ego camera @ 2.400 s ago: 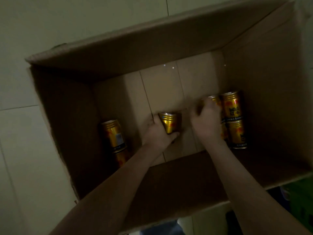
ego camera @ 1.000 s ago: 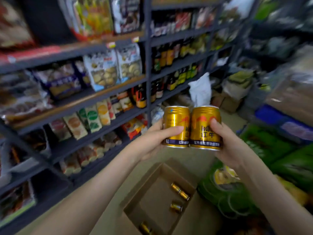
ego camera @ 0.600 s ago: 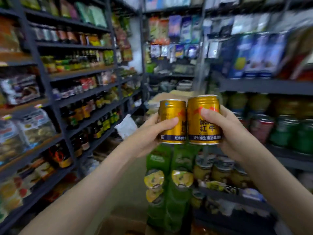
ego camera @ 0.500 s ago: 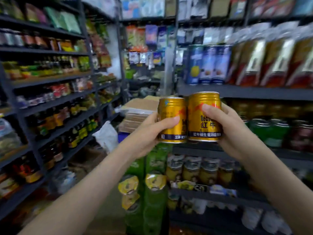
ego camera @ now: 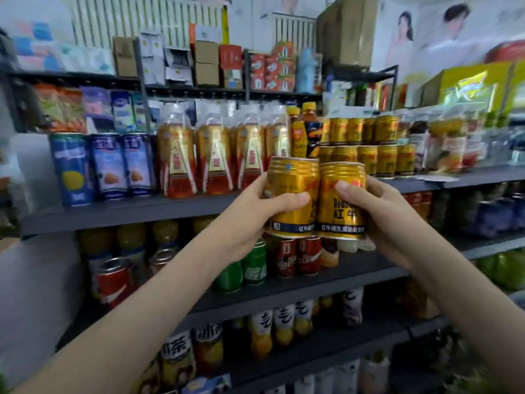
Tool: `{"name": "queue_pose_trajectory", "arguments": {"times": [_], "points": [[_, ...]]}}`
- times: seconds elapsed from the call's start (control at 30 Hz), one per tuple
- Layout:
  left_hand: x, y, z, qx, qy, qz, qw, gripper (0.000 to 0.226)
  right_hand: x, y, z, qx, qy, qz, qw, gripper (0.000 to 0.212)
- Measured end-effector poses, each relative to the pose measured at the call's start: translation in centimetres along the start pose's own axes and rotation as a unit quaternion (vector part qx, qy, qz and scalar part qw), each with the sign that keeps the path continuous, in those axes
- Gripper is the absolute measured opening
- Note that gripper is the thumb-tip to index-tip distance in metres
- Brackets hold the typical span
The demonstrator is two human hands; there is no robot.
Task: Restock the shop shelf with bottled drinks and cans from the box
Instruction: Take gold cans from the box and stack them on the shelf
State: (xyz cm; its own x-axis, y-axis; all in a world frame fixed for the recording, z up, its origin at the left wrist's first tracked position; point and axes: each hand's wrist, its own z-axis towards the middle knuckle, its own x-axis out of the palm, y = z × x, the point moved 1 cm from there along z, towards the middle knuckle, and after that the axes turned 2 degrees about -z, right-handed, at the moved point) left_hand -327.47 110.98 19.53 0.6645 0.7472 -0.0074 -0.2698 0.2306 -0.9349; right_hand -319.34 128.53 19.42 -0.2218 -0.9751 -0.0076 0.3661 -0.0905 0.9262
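1. My left hand [ego camera: 250, 214] is wrapped round a short gold metal drink can with a blue band at its foot [ego camera: 292, 194]. My right hand [ego camera: 380, 220] grasps a second, matching gold can [ego camera: 342, 200]. Both cans are upright and touch side by side. They are held in the air in front of the dark grey metal shelf [ego camera: 142, 209], not yet on it.
2. I judge the target to be the two-tier stack of identical gold cans [ego camera: 366, 146], just above and beyond my right fingers [ego camera: 348, 191]. The box is out of view.
3. I would part my hands first, so each can goes in alone. Pushing two in together would crowd the spot.
4. I would lead with the right can, since the stack is nearest those fingers. The held cans hide the stack's near left corner, so I cannot tell whether a free place waits there.
5. The stacked cans look loose, so a nudge could topple the upper tier. The orange-capped dark plastic bottles [ego camera: 311, 132] stand beyond my left fingers, hard against the stack, so I would steer clear of them.
6. I would set each base flat with the label outward. I would loosen the fingers only once the can sits steady, because smooth metal slips.
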Motion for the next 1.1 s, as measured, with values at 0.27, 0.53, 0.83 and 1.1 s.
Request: {"name": "queue_pose_trajectory", "arguments": {"times": [0.27,0.53,0.83,1.1], "points": [[5.5,1.1,11.7,0.026,0.013,0.034,0.999,0.064,-10.6,0.4,6.6,-0.045,-0.066,-0.087,0.993,0.056],[8.3,1.3,21.3,0.056,-0.073,0.026,0.995,0.064,-20.9,1.2,16.1,-0.072,-0.103,-0.145,0.981,0.051],[12.4,2.8,29.5,0.094,-0.187,-0.003,0.978,0.063,-28.8,0.7,27.2,-0.129,-0.004,-0.167,0.977,0.06],[14.1,2.4,32.3,0.097,-0.299,0.033,0.949,0.07,-28.5,-0.4,35.3,-0.153,0.066,-0.242,0.956,0.075]]}}
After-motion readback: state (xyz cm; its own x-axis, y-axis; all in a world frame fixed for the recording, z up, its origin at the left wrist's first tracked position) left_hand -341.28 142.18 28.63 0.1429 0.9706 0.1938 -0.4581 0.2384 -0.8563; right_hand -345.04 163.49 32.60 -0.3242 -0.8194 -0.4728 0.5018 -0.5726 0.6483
